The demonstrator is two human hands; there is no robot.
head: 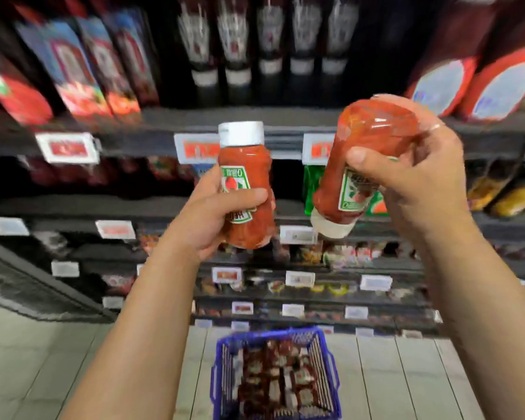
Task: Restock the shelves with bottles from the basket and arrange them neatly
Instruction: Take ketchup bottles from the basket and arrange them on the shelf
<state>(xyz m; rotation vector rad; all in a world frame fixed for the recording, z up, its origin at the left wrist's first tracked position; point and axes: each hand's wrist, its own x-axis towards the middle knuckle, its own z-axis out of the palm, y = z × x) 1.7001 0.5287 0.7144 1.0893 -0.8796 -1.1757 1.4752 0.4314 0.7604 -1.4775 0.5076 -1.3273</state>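
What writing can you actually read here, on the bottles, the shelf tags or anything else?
Left bottle in the left hand: green-framed label, upside down; letters unclear, perhaps "HEINZ", not certain.
Right bottle in the right hand: similar label, too blurred to read.
Shelf price tags: red and white, blurred, unreadable.
Shelved packs and bottles: motion-blurred, unreadable.
Basket contents: too small to read.

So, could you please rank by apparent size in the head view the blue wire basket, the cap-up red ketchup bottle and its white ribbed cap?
1. Blue wire basket, despite lying farther away
2. Cap-up red ketchup bottle
3. White ribbed cap
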